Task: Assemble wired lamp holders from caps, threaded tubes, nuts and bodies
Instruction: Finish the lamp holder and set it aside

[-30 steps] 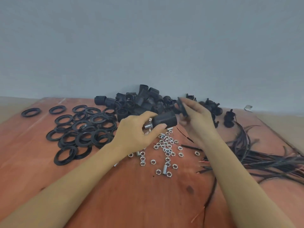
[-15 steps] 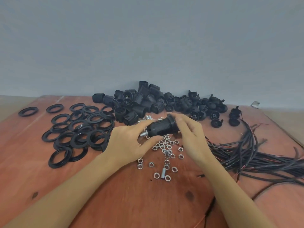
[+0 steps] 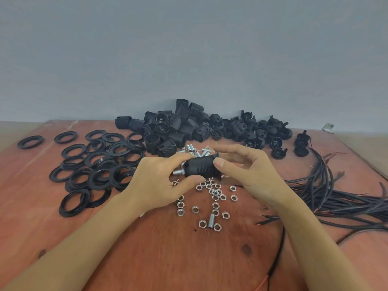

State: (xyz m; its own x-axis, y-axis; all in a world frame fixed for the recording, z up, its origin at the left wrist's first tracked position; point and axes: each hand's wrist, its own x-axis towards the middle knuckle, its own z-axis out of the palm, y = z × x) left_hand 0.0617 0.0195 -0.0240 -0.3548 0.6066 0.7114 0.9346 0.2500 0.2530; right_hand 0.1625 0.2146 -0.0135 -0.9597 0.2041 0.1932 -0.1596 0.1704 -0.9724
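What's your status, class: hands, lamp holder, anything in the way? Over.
Left hand grips lamp holder body, threaded tube poking out its left end. Right hand pinches the other end. Loose nuts scattered beneath; nothing blocking.

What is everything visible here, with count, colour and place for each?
lamp holder: one, black, held between both hands
threaded tube: one, silver, sticking out of the holder's left end
rings: many, black, table's left
bodies: a pile, black, back centre
caps: a pile, black, back right
nuts: many, silver, loose under the hands
loose tubes: several, silver, behind the hands
wires: a bundle, black with red ends, right
table: one, reddish wood
left hand: grips the holder's tube end
right hand: pinches its other end
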